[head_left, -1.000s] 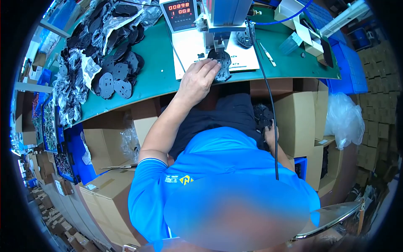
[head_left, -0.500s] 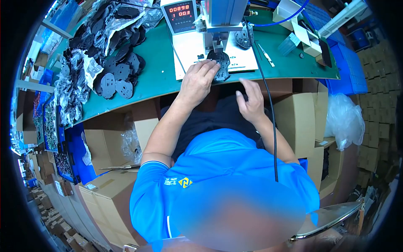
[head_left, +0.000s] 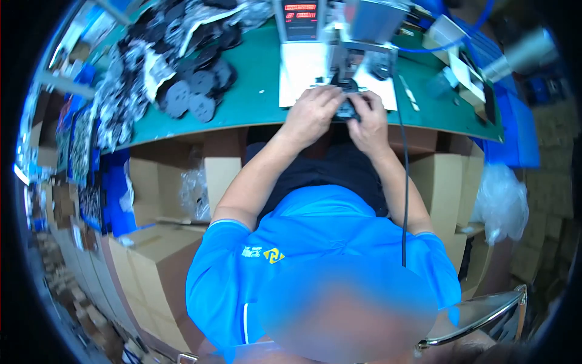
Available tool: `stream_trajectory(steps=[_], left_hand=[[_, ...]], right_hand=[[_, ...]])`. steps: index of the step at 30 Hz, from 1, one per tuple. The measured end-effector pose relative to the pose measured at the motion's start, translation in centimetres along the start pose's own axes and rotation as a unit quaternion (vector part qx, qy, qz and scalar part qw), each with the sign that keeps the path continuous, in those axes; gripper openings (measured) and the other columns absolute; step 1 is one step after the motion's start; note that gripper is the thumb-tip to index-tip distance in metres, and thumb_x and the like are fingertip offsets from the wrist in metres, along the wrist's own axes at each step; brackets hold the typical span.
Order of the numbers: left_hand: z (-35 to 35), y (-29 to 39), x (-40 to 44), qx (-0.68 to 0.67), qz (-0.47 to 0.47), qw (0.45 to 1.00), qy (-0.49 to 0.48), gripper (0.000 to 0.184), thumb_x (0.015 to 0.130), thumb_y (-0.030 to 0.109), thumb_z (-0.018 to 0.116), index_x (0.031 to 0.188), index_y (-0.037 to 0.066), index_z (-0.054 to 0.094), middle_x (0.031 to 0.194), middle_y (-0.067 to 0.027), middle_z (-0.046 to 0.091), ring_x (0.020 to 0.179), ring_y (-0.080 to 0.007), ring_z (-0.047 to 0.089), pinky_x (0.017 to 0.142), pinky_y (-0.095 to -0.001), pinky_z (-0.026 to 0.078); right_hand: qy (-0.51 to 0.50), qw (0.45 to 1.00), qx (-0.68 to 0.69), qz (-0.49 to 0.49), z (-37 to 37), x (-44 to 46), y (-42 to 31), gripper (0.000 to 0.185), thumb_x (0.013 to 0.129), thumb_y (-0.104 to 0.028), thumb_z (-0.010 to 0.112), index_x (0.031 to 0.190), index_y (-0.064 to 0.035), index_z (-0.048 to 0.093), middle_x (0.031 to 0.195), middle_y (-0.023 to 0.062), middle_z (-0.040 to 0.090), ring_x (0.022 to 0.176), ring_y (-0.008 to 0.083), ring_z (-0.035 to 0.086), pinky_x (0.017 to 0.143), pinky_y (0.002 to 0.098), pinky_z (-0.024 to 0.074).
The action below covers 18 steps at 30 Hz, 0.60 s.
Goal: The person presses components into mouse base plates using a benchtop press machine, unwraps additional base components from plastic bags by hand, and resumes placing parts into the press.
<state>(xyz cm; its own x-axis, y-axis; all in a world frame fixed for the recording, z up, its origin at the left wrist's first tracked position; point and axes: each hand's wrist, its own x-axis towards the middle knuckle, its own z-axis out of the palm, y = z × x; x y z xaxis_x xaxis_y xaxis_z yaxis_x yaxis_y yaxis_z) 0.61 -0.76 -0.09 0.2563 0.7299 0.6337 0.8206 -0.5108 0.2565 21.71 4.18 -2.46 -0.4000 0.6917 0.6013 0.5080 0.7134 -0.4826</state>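
Observation:
Under the head of a bench press, a black moulded plastic part lies at the front of the white base plate. My left hand holds the part's left side, fingers bent over its edge. On the opposite side my right hand grips it with thumb and fingers. The hands hide much of the part, and blur keeps its details unclear. Another dark, rounded part sits on the plate to the right of the press.
Dark flat plates and crumpled plastic wrap lie heaped on the green table at left. A counter box with red digits stands behind. A black cable hangs beside my right arm. A white pen-like tool lies right; cardboard boxes stand below.
My right hand has come up from the table's front edge and taken hold of the black part. My left hand stays on it. The whole view has shifted, with some blur.

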Motion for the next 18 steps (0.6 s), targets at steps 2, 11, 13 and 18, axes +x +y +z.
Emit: stream_trajectory(steps=[2,11,13,18], left_hand=[[-0.2,0.0,0.0,-0.014,-0.003,1.000,-0.006,0.050,0.087,-0.001,0.071,0.137,0.004,0.074,0.140,-0.0137,0.075,0.132,-0.0353,0.071,0.112,-0.0498,0.056],[-3.2,0.4,-1.6,-0.009,-0.027,0.999,0.034,0.047,0.091,0.008,0.080,0.137,0.005,0.074,0.138,-0.0167,0.075,0.134,-0.0379,0.069,0.113,-0.0516,0.053],[-5.0,-1.3,-3.2,0.006,-0.082,0.995,0.058,0.050,0.090,0.011,0.084,0.139,0.005,0.073,0.137,-0.0186,0.075,0.132,-0.0396,0.069,0.112,-0.0513,0.054],[-9.9,-10.5,-8.1,0.174,-0.328,0.915,0.158,0.059,0.095,0.031,0.086,0.143,0.002,0.067,0.132,-0.0236,0.075,0.119,-0.0448,0.071,0.104,-0.0535,0.057]], right_hand=[[0.003,1.000,0.017,0.017,0.5,-0.1,0.8,0.063,0.077,-0.002,0.072,0.139,-0.0112,0.076,0.135,0.0216,0.065,0.124,0.0421,0.066,0.110,0.0507,0.0538],[0.022,1.000,-0.002,-0.010,1.2,-0.5,1.4,0.064,0.077,0.005,0.069,0.139,-0.0096,0.078,0.129,0.0179,0.069,0.122,0.0390,0.067,0.110,0.0506,0.0514],[0.024,1.000,-0.006,-0.009,1.4,-0.5,1.4,0.064,0.077,0.006,0.069,0.139,-0.0090,0.078,0.129,0.0178,0.069,0.121,0.0388,0.067,0.110,0.0504,0.0511],[0.035,0.999,-0.007,-0.010,1.6,-0.5,1.5,0.064,0.076,0.007,0.071,0.137,-0.0085,0.078,0.127,0.0165,0.069,0.119,0.0380,0.067,0.108,0.0504,0.0504]])
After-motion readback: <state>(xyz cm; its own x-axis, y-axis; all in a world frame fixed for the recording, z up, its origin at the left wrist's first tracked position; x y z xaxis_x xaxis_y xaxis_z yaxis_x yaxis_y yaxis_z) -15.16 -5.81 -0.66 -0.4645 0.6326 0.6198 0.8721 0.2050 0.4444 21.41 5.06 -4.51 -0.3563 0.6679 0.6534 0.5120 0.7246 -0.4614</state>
